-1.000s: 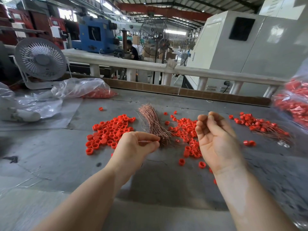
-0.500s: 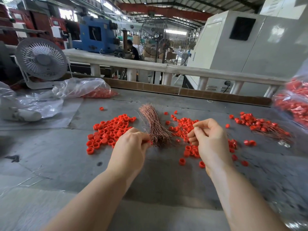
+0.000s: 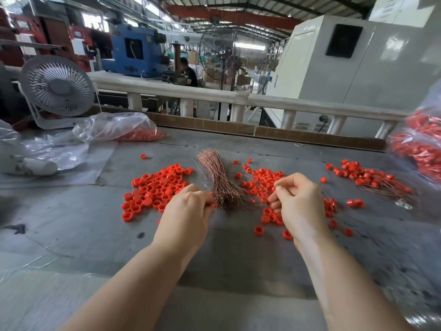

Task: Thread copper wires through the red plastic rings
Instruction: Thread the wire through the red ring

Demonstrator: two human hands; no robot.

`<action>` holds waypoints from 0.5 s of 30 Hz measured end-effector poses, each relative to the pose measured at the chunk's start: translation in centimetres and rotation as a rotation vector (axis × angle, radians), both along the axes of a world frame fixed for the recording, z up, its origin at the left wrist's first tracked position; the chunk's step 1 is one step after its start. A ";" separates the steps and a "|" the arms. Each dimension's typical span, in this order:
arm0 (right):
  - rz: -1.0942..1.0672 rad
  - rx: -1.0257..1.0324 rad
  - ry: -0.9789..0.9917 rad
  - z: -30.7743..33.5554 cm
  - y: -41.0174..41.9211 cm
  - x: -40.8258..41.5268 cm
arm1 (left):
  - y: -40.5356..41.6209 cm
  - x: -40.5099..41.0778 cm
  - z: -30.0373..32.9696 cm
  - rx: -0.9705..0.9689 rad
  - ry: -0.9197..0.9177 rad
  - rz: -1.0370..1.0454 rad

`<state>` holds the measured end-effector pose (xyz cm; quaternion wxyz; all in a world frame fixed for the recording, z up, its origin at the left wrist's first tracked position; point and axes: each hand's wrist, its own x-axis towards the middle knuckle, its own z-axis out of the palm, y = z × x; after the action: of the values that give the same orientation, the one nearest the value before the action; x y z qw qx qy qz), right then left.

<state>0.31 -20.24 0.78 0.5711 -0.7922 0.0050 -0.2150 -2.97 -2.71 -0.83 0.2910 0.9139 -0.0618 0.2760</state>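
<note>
A bundle of thin copper wires [image 3: 214, 174] lies fanned out on the grey table [image 3: 238, 254], between two spreads of red plastic rings. My left hand [image 3: 188, 209] is at the bundle's near end, fingers curled, pinching a red ring [image 3: 213, 205] at its fingertips. My right hand [image 3: 298, 201] hovers over the middle spread of rings and loose wires [image 3: 262, 179], with thumb and fingers pinched on what looks like a single fine wire. Left of the bundle lies a pile of bare rings [image 3: 155, 187]. Rings with wires through them lie at the right [image 3: 365, 179].
A clear bag of red rings [image 3: 133, 130] and a small white fan [image 3: 57, 88] stand at the back left, plastic sheeting [image 3: 59, 151] beside them. Another full bag [image 3: 422, 149] sits at the right edge. A white railing [image 3: 238, 97] runs behind the table.
My right hand turned from palm-up and loosely spread to palm-down, dropped onto the middle rings and closed into a pinch. My left hand moved slightly forward to the bundle's end.
</note>
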 end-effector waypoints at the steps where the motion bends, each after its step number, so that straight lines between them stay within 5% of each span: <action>1: -0.015 0.023 -0.020 0.1 0.0 0.0 | -0.1 0.0 -0.1 0.006 -0.003 -0.002; 8: -0.131 0.053 -0.169 0.5 -1.1 0.0 | 0.6 0.1 0.0 -0.106 -0.002 0.051; 15: 0.188 -0.228 -0.265 0.5 1.1 -1.4 | -0.4 -0.6 1.0 -1.093 0.333 -0.343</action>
<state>-1.09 -19.12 1.24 0.4911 -0.8135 -0.1683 -0.2623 -3.61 -3.13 0.17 0.7655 0.6396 -0.0112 0.0700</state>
